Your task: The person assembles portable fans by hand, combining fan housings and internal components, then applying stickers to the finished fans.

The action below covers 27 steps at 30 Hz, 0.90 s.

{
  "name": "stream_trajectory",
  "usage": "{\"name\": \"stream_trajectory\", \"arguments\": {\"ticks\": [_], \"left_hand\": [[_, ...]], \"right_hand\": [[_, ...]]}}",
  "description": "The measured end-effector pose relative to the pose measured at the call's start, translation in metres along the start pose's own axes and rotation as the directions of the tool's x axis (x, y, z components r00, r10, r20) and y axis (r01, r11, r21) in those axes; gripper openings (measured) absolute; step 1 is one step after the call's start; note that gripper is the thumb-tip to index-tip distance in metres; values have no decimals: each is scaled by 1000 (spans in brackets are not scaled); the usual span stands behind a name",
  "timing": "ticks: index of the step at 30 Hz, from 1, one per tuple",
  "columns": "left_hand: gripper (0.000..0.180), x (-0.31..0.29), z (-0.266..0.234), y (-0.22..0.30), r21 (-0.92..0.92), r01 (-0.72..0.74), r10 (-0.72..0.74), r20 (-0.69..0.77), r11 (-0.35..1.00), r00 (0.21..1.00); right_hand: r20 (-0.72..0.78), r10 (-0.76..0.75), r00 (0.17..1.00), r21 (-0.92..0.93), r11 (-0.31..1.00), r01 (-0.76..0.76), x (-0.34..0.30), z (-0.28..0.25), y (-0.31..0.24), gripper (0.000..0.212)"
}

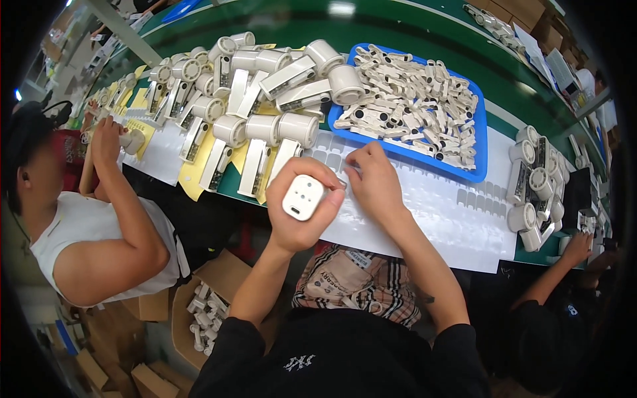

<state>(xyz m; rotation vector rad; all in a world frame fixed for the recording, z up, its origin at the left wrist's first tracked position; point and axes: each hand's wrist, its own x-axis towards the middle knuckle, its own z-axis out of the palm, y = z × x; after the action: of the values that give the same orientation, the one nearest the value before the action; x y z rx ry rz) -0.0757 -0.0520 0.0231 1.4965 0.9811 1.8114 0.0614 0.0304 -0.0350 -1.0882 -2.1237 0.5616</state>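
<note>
Gripping one white device (304, 198), one blue tray (482, 136) nearby

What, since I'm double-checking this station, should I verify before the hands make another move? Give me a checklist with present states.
1. White device secure in the left hand: ok, fingers and thumb wrap around it.
2. Its end face with the port uncovered: ok, it faces the camera.
3. Something held in the right hand: cannot tell, the fingertips are too small to read.
4. Blue tray stocked: ok, small white parts are heaped in it.
5. White sheet on the bench: ok, it lies there with grey patches showing.
6. Left co-worker's hand out of the way: ok, it is well apart.
</note>
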Motion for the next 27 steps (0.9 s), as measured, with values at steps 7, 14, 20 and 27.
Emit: {"name": "stream_trajectory", "arguments": {"ticks": [7,14,20,27], "left_hand": [[19,-2,9,-2,8,78,-79,77,997,994],[18,-1,-4,-9,66,-15,14,9,998,1000],[18,1,3,-6,23,-5,6,-32,1000,999],[21,20,37,-9,101,-70,41,264,992,964]], "right_hand": [[59,185,981,346,918,-194,3,-30,0,12],[74,-53,996,-72,996,59,-2,-3,1,19],[-2,158,987,461,876,-140,1,-50,-13,9],[-78,288,955,759,638,-130,-24,-138,-51,33]]}}
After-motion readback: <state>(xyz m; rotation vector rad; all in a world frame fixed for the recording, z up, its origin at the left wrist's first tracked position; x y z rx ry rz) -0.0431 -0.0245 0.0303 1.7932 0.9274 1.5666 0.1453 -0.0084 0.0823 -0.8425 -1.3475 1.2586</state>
